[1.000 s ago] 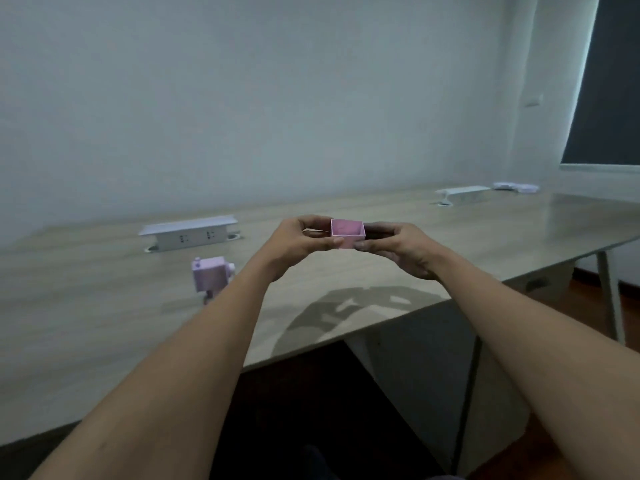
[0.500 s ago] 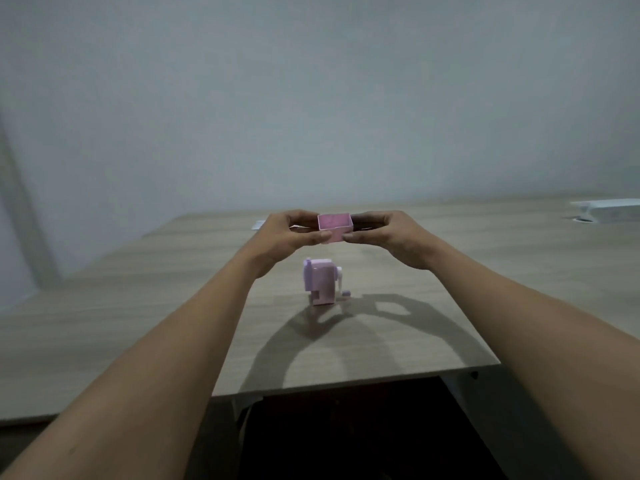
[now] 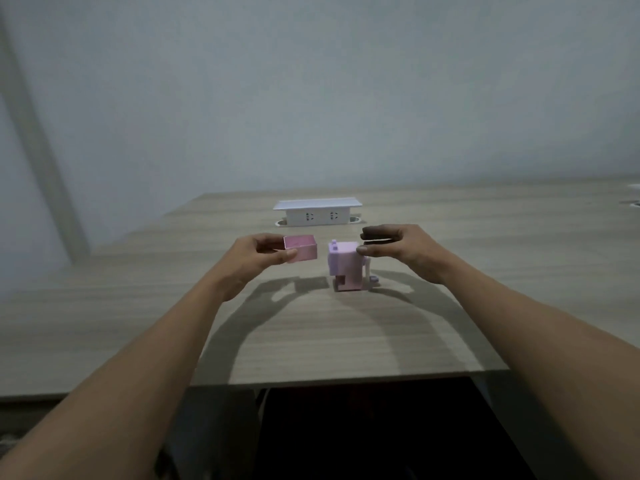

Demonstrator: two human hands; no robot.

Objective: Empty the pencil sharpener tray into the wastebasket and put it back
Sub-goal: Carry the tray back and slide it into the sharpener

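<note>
A small pink tray (image 3: 300, 250), open side up, is held above the table by my left hand (image 3: 258, 259), pinched between thumb and fingers at its left end. Just to its right the lilac pencil sharpener (image 3: 347, 266) stands upright on the wooden table (image 3: 311, 341), with a crank on its right side and an empty slot low at the front. My right hand (image 3: 398, 249) hovers at the sharpener's top right corner, fingers apart, thumb tip touching or nearly touching the body. No wastebasket is in view.
A white socket box (image 3: 317, 212) sits on the table behind the sharpener. The table's near edge (image 3: 346, 377) runs across below my forearms, with dark space under it. A plain wall stands behind. Another white object (image 3: 634, 195) peeks in at the far right edge.
My right hand has let go of the tray and moved right to the sharpener's top. My left hand now holds the tray alone, lower and left of the sharpener. The view has turned towards the sharpener.
</note>
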